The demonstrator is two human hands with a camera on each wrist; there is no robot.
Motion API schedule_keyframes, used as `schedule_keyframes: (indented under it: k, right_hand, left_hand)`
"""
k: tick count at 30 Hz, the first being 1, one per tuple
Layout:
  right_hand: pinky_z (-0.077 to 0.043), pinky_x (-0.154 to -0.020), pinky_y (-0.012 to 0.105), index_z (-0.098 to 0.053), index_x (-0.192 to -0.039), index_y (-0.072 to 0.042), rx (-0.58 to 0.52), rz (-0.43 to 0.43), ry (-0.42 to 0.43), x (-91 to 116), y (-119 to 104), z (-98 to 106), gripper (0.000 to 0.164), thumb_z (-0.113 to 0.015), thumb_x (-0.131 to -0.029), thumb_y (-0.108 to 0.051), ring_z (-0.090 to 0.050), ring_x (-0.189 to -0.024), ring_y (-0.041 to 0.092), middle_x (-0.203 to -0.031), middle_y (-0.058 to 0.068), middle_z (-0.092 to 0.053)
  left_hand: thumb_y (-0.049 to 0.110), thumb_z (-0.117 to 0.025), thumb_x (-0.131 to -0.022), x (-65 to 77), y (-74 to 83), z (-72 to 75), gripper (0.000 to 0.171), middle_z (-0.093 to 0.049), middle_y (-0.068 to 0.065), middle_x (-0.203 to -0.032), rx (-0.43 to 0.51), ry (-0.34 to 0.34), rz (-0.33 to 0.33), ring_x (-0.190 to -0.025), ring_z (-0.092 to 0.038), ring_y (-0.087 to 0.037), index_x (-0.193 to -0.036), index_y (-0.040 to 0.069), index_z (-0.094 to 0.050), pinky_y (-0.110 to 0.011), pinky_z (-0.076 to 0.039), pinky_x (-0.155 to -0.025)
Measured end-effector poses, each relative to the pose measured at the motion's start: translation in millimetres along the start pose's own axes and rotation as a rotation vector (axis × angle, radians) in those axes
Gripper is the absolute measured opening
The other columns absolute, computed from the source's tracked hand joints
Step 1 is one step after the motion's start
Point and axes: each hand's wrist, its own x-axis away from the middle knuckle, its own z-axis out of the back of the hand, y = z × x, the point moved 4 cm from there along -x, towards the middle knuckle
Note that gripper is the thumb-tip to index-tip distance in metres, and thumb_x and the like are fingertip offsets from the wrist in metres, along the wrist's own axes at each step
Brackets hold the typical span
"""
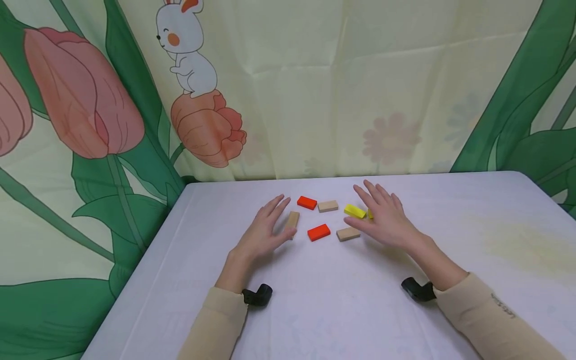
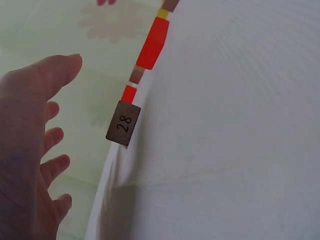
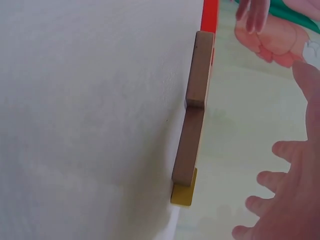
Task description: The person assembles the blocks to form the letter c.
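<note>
My left hand [image 1: 265, 231] hovers over the table at the left of a loose ring of small blocks, fingers spread and holding nothing. Beside its thumb lies a plain wooden block [image 1: 293, 218]; the left wrist view shows the number 28 on a wooden block's end [image 2: 123, 123]. On the ring's other side my right hand [image 1: 387, 217] is raised with fingers apart, partly covering a yellow block [image 1: 370, 214]. Near its thumb are another yellow block [image 1: 355, 211] and a wooden block [image 1: 348, 234]. Between the hands lie a front red block [image 1: 318, 232], a rear red block [image 1: 307, 202] and a rear wooden block [image 1: 328, 206].
A white cloth covers the table [image 1: 315, 310]. Behind it hangs a curtain [image 1: 306, 100] printed with tulips, leaves and a rabbit. Black wrist cameras sit at the left cuff [image 1: 258, 295] and right cuff [image 1: 418, 290].
</note>
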Motion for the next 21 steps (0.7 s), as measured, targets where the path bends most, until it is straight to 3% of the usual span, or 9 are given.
schedule_keyframes:
  k: [12, 21]
  right_hand:
    - [-0.017, -0.114, 0.068, -0.027, -0.160, -0.007, -0.099, 0.051, -0.032, -9, -8, -9, 0.085, -0.064, -0.096, -0.049, -0.018, -0.148, 0.045, -0.163, 0.022, -0.022]
    - [-0.020, -0.114, 0.067, -0.032, -0.159, -0.009, -0.149, 0.088, -0.049, -15, -16, -17, 0.081, -0.066, -0.096, -0.046, -0.022, -0.146, 0.043, -0.161, 0.019, -0.028]
  left_hand:
    - [0.048, -0.061, -0.095, -5.7, -6.8, -10.0, 0.076, -0.027, 0.003, -0.164, 0.069, -0.025, 0.004, -0.148, -0.025, -0.021, -0.160, 0.021, -0.033, -0.052, -0.031, -0.115]
    - [0.044, -0.060, -0.096, -11.3, -9.1, -13.4, 0.071, -0.033, 0.001, -0.162, 0.101, -0.059, 0.026, -0.148, -0.028, -0.018, -0.159, 0.021, -0.035, -0.046, -0.030, -0.117]
